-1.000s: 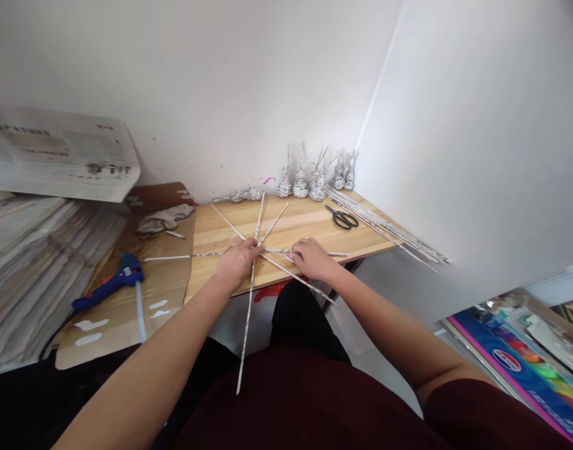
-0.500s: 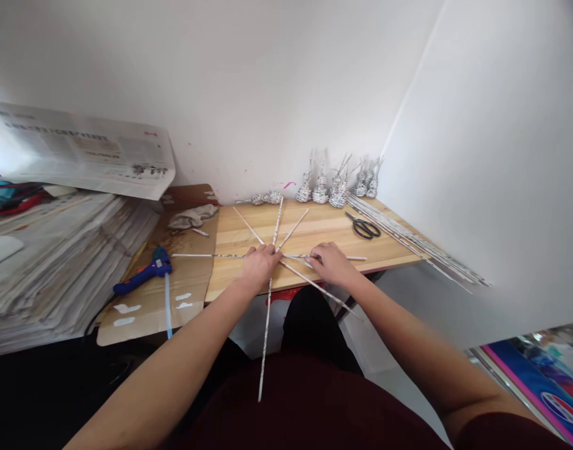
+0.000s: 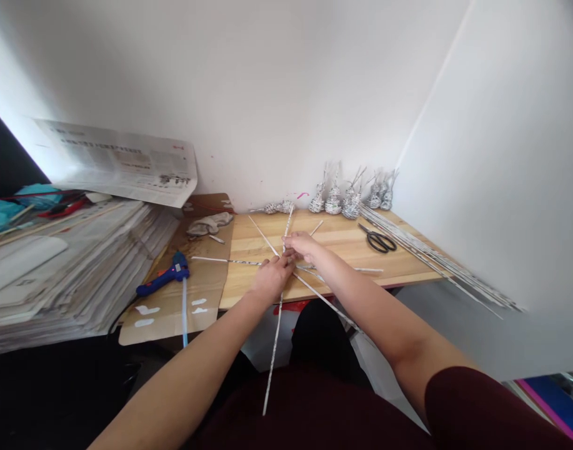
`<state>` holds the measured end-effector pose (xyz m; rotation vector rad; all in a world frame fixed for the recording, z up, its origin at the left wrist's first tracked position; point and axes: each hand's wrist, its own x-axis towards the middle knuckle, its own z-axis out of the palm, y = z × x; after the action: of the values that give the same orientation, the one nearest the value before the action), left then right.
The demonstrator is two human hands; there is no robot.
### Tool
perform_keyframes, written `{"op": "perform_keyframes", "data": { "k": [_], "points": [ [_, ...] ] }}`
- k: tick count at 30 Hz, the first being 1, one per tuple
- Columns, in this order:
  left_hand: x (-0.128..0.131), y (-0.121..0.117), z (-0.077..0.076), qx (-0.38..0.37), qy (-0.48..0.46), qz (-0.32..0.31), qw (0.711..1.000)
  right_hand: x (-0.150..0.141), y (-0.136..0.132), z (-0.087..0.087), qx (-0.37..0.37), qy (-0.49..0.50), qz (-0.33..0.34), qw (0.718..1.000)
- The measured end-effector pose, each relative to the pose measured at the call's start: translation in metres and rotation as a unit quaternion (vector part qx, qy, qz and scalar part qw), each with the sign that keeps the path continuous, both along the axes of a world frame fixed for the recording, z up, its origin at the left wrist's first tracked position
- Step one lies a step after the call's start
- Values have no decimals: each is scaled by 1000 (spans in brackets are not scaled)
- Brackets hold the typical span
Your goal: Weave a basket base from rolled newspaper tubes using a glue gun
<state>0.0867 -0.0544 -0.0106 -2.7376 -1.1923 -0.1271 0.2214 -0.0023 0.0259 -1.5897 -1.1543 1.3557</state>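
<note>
Several rolled newspaper tubes (image 3: 274, 350) cross in a star over the front of the wooden board (image 3: 242, 294). My left hand (image 3: 272, 278) has its fingers closed over the crossing and holds the tubes together there, hiding the centre. Just beyond it, my right hand (image 3: 302, 245) pinches the tube that points away toward the wall, close to the crossing. The fingertips of both hands nearly meet. One tube sticks out past the board's front edge toward my body, and another reaches left over the cardboard (image 3: 206, 319).
Woven paper gourd shapes (image 3: 333, 200) stand along the wall. Black scissors (image 3: 380, 240) and a bundle of loose paper tubes (image 3: 436, 259) lie to the right. Leftward are a blue glue gun (image 3: 167, 275), a glove (image 3: 209, 225) and a tall newspaper stack (image 3: 112, 269).
My right hand has moved from the right-pointing tube over to the far-pointing one beside the crossing. My left hand stays on the centre. The camera view has shifted slightly.
</note>
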Motion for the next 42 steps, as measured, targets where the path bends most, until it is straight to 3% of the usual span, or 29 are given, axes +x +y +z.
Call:
{"op": "perform_keyframes", "data": {
  "k": [7, 12, 17, 21, 26, 30, 37, 42],
  "points": [
    [3, -5, 7, -5, 5, -1, 1000, -1, 6, -15, 4, -111, 57, 992],
    [10, 11, 6, -5, -21, 45, 999, -11, 27, -10, 64, -178, 66, 980],
    [10, 38, 1, -20, -50, 69, 996, -18, 49, 2, 124, -183, 44, 974],
    [6, 50, -6, -29, -94, 68, 993, -3, 44, 1, 204, -154, -17, 967],
    [10, 64, -15, -30, -147, 75, 986, 26, 14, -14, 303, -229, -5, 925],
    [12, 68, -12, -36, -153, 75, 985, 43, -5, -27, 325, -332, 19, 885],
    [9, 47, -3, -16, -82, 76, 994, 49, -12, -43, 344, -459, 90, 815],
    [6, 37, 0, -2, -55, 59, 997, 46, -16, -51, 368, -466, 109, 797]
  ]
}}
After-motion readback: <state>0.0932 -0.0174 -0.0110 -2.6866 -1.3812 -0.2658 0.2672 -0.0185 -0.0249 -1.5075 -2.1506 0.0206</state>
